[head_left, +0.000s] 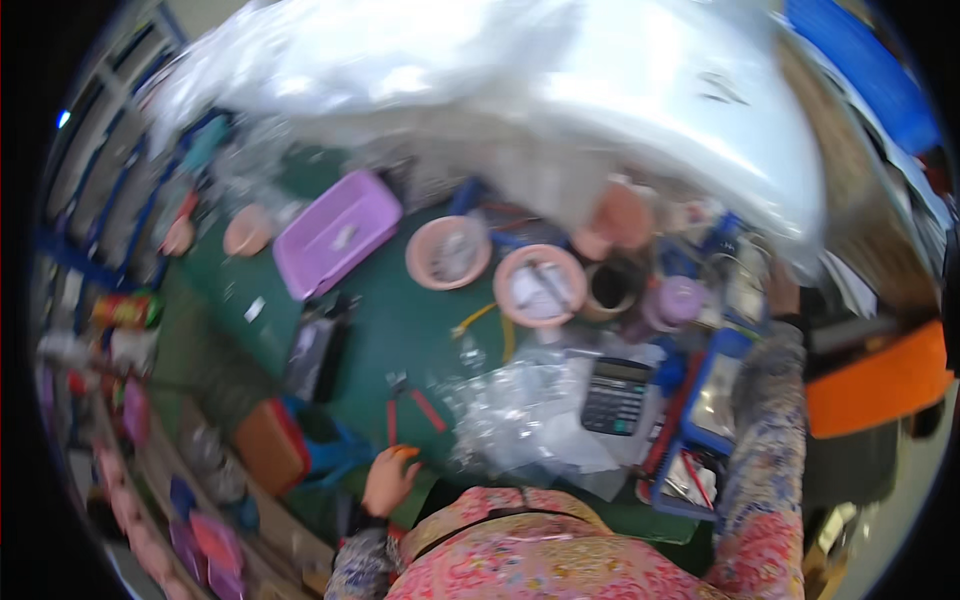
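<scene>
Left hand [388, 478] rested low on the green bench [400, 320], fingers loosely curled, pinching nothing I could make out; orange tips on the fingers, maybe finger cots. Red-handled pliers [410, 408] lay just above that hand, near but apart from it. Right hand [783, 292] was raised far up and to the right, gripping the lower edge of a big clear plastic sheet [560, 90] that hung over the back of the bench; the fingers were hidden in the film, so the exact grip was unclear. Judgement: the sheet was bulky and slack and one hand held it, so it looked likely to sag onto the bowls. Better to hold it high and taut, bring the left hand up to the free edge, and keep it clear of the small open containers below. Counts: three pink bowls in a row between the hands [448, 252] [540, 285] [617, 218], plus one small pink dish [247, 231] further left, so four round pink ones visible. One purple tray [337, 233] up-left of the left hand. One calculator [615, 396] to the right of the left hand, beside a pile of small clear bags [520, 415]. One blue tray [715, 400] under the right forearm. One purple jar [672, 303] and one roll of tape [612, 287] near it. The rest was too blurred to count.
</scene>
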